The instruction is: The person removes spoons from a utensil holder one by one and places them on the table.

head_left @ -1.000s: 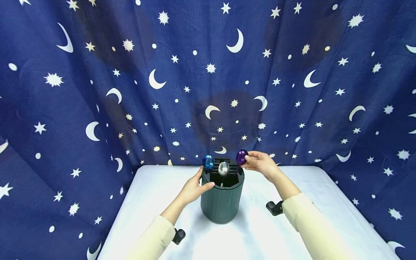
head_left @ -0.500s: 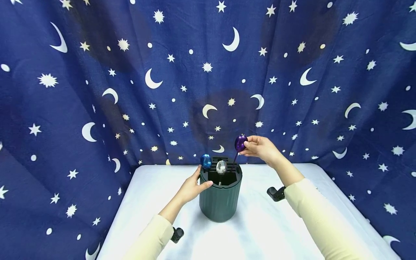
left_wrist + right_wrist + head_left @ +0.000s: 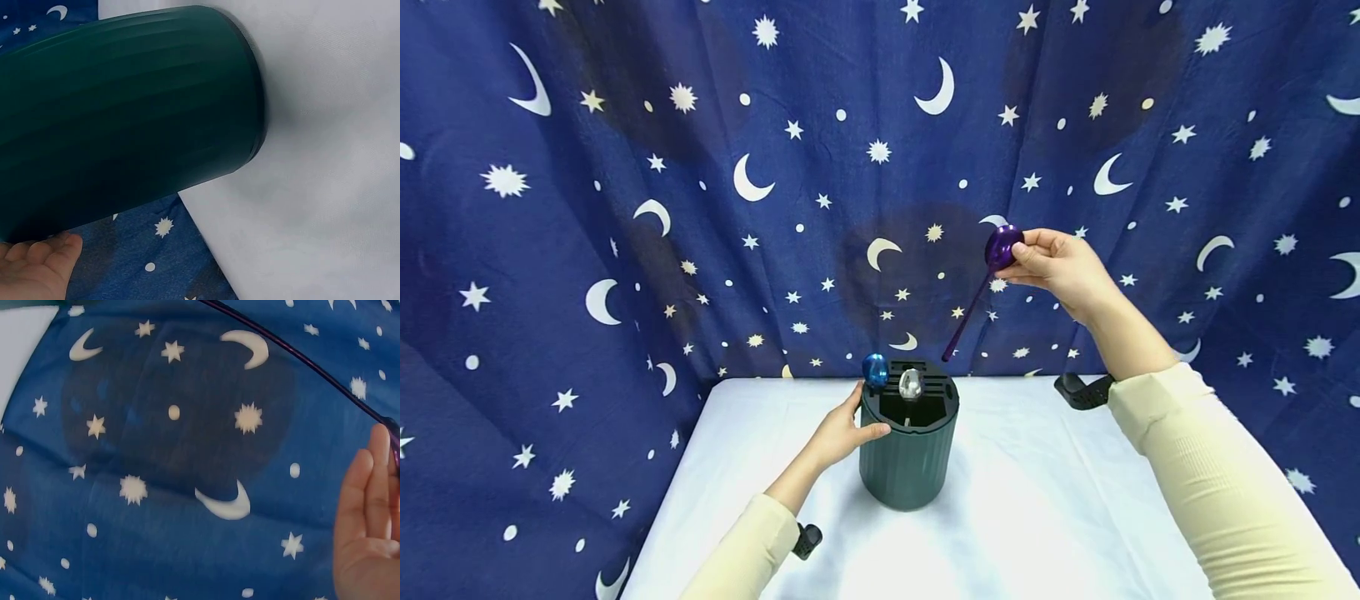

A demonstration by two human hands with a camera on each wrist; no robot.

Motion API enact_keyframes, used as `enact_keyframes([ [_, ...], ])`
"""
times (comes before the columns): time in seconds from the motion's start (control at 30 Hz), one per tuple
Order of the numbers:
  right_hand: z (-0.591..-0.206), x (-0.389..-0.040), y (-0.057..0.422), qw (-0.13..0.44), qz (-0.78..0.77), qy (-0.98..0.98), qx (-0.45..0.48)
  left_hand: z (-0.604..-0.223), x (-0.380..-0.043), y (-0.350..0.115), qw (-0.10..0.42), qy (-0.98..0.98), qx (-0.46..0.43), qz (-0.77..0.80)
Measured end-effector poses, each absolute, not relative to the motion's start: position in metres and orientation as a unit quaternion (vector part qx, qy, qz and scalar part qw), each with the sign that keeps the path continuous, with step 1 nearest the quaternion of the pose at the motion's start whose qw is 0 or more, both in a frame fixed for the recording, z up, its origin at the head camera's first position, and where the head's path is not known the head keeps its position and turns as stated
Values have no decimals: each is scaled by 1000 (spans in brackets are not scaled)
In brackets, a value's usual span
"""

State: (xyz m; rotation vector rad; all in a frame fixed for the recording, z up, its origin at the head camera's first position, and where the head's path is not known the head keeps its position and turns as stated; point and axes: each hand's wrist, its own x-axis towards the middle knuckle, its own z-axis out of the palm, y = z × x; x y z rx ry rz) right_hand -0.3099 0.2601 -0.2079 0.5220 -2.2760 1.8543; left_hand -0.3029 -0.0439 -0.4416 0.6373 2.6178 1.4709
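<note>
A dark green, ribbed utensil holder (image 3: 902, 471) stands upright on the table. My left hand (image 3: 838, 433) grips its upper left side, thumb along the front rim; in the left wrist view its fingers (image 3: 40, 253) press the wall. High to the right, my right hand (image 3: 1063, 268) pinches a shiny purple spoon (image 3: 1000, 247) by its bowl. The spoon's thin handle (image 3: 300, 356) slants down to the left, its tip just above the holder's back right rim. Inside the holder stand a blue spoon (image 3: 875, 369) at the left and a silver spoon (image 3: 911, 384) near the middle, bowls up.
A white cloth covers the table (image 3: 760, 483). Behind it and at both sides hangs a dark blue curtain (image 3: 820, 100) with moons and stars. The holder's top has a slotted black insert (image 3: 934, 379) and a wider front opening. A black wrist device (image 3: 1082, 392) juts from each forearm.
My right hand has lifted the purple spoon up and to the right, so its handle has come out of the holder. My left hand stays on the holder.
</note>
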Motion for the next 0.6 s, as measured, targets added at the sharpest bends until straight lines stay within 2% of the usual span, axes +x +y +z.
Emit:
enact_keyframes([
  [0.13, -201, -306, 279, 103, 588, -789, 145, -443, -304, -43, 32, 857, 208, 471],
  [0.27, -214, -308, 298, 108, 563, -811, 117, -443, -305, -43, 30, 858, 208, 469],
  [0.4, -245, -314, 316, 90, 554, -822, 94, -443, -306, -44, 32, 858, 206, 469],
  [0.6, -314, -324, 335, 24, 579, -813, 52, -443, -306, -43, 34, 860, 201, 468],
])
